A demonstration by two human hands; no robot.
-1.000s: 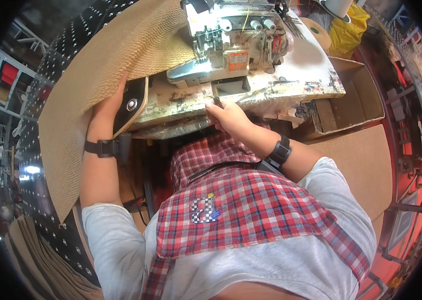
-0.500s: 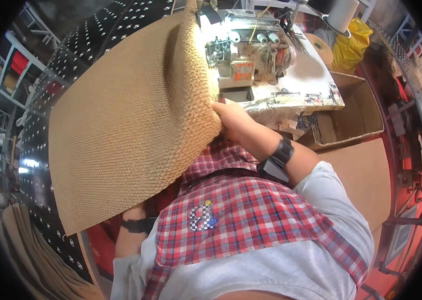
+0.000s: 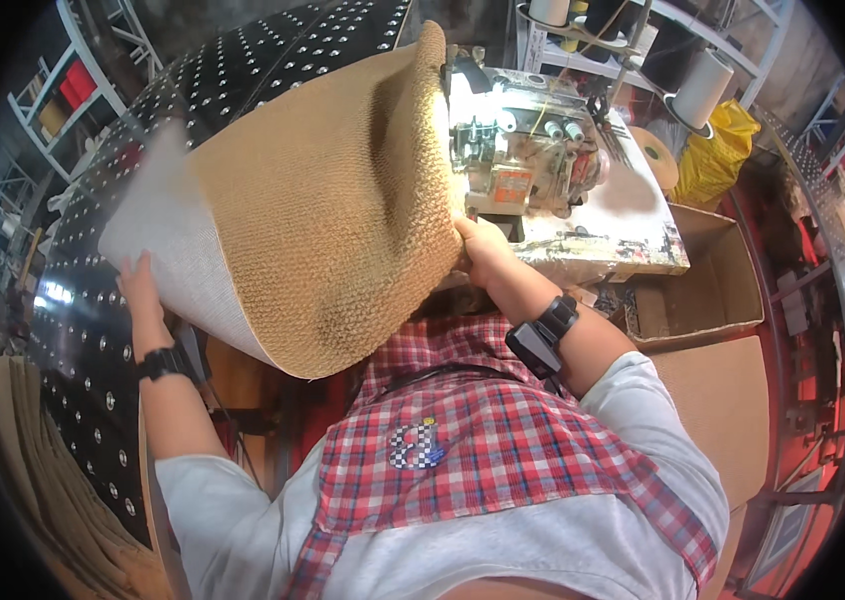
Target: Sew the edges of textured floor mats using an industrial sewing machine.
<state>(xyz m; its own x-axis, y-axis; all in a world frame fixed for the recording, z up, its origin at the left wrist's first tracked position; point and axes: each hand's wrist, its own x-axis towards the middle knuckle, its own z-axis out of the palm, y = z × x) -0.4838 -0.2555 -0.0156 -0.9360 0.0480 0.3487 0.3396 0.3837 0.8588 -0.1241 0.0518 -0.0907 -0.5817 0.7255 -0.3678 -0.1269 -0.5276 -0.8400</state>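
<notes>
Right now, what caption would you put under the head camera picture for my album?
Both hands lift a big tan woven mat beside a sewing machine: left hand at its pale edge, right hand by the machine.

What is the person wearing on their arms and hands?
Both hands are bare, with no gloves. The left hand has a black band on its wrist, and the right hand has a black watch-like strap. Short grey sleeves cover the upper arms.
</notes>
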